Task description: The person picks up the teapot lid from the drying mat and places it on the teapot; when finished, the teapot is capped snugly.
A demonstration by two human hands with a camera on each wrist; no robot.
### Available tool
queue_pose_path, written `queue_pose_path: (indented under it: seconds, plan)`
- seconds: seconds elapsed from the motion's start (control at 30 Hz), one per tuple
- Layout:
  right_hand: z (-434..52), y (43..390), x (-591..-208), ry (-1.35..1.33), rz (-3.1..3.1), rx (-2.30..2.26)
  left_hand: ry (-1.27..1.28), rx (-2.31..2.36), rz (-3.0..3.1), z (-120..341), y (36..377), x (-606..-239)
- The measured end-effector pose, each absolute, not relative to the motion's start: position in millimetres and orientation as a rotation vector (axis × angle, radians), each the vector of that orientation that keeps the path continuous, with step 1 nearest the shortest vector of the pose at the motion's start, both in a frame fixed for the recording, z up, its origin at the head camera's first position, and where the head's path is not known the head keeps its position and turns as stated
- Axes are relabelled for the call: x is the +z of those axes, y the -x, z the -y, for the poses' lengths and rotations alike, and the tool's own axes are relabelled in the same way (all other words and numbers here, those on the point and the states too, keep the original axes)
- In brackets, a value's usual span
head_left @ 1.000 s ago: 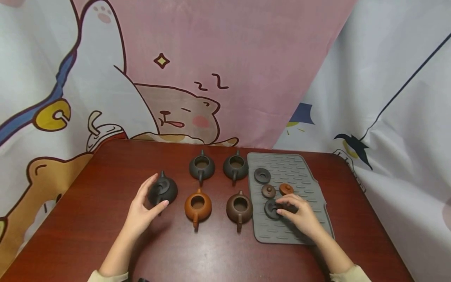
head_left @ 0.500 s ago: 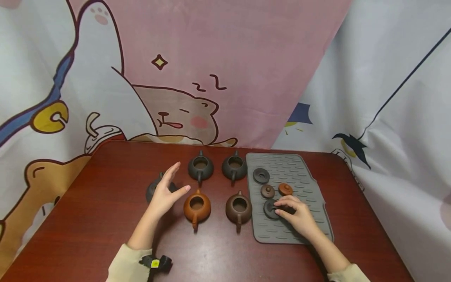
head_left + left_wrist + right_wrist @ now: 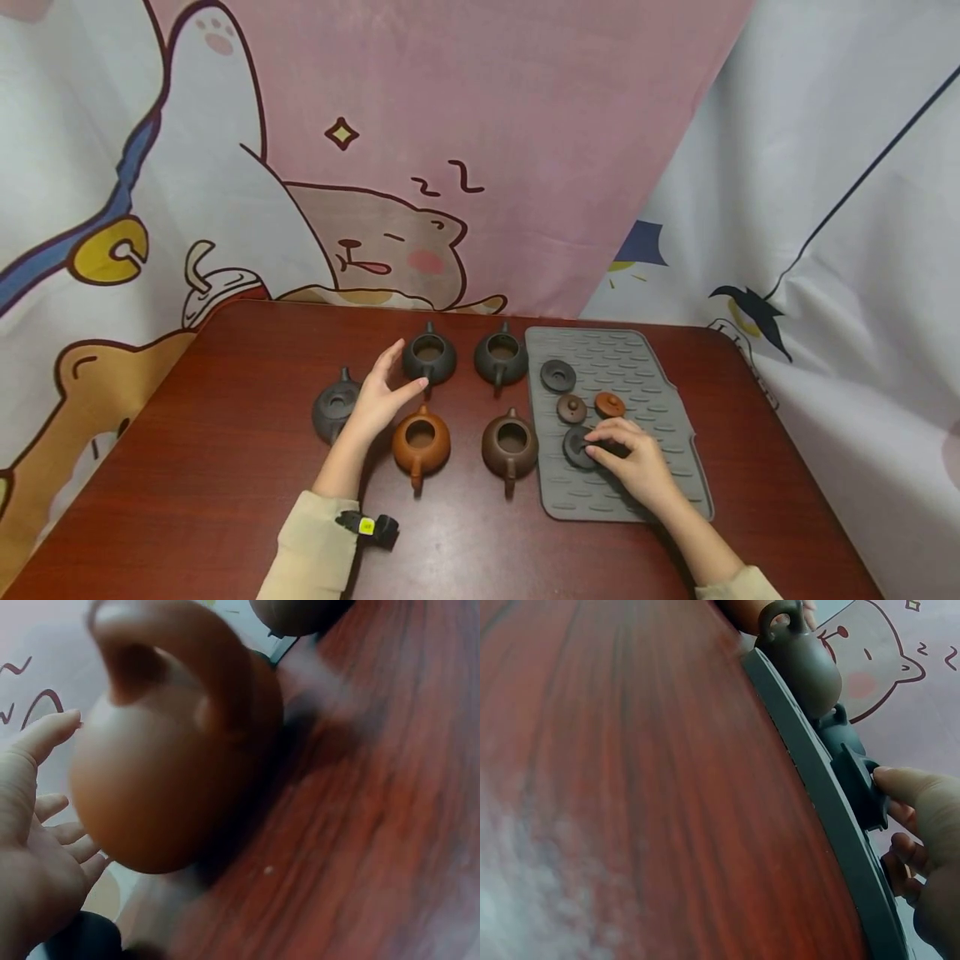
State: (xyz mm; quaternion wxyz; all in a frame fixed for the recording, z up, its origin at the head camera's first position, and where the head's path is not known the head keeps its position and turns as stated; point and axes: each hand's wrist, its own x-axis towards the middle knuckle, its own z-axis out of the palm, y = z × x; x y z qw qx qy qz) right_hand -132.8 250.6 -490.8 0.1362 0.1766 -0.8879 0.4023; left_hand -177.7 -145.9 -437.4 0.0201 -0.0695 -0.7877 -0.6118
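Left hand [image 3: 375, 408], thumb and fingers spread wide, just beside a far dark teapot [image 3: 429, 365], contact unclear; orange teapot [image 3: 422, 457], nearer the person; right hand [image 3: 639, 467], pinching a dark lid [image 3: 575, 454] at the near part of a grey mat [image 3: 573, 502].

The left arm enters from the near side, left of centre, and slants far and slightly right, its cream left sleeve [image 3: 311, 546] ending partway down the left forearm [image 3: 339, 475], which is bare from there to the wrist. The left hand [image 3: 375, 408] is spread, fingers reaching far, with the left thumb [image 3: 412, 389] held out to the right, clear of them. The right arm comes in from the near right and angles far and left, its right forearm [image 3: 693, 529] bare past a cream right cuff [image 3: 738, 585]. The right hand [image 3: 633, 462], nearer than the left, pinches between right thumb [image 3: 915, 784] and fingers; in the right wrist view some fingers are bent.
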Motion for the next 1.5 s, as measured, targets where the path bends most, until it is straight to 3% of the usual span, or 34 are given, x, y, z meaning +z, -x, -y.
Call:
queue_pose_path:
  seconds: [0.23, 0.5, 0.9, 1.23, 1.5]
  plan:
    - [-250, 130, -485, -0.517, 2.558, 1.171, 0.174, -1.875, 2.433, 143, 196, -471]
    - [-247, 129, -468, -0.537, 2.539, 1.165, 0.123, -1.860, 2.437, 138, 204, -484]
    - [-224, 135, -427, -0.638, 2.472, 1.155, 0.131, -1.916, 2.432, 132, 188, -453]
    - [-191, 152, -394, -0.681, 2.449, 1.203, 0.105, -1.843, 2.456, 137, 207, -489]
    - [-163, 169, -378, -0.749, 2.405, 1.300, 0.122, -1.897, 2.433, 134, 195, -467]
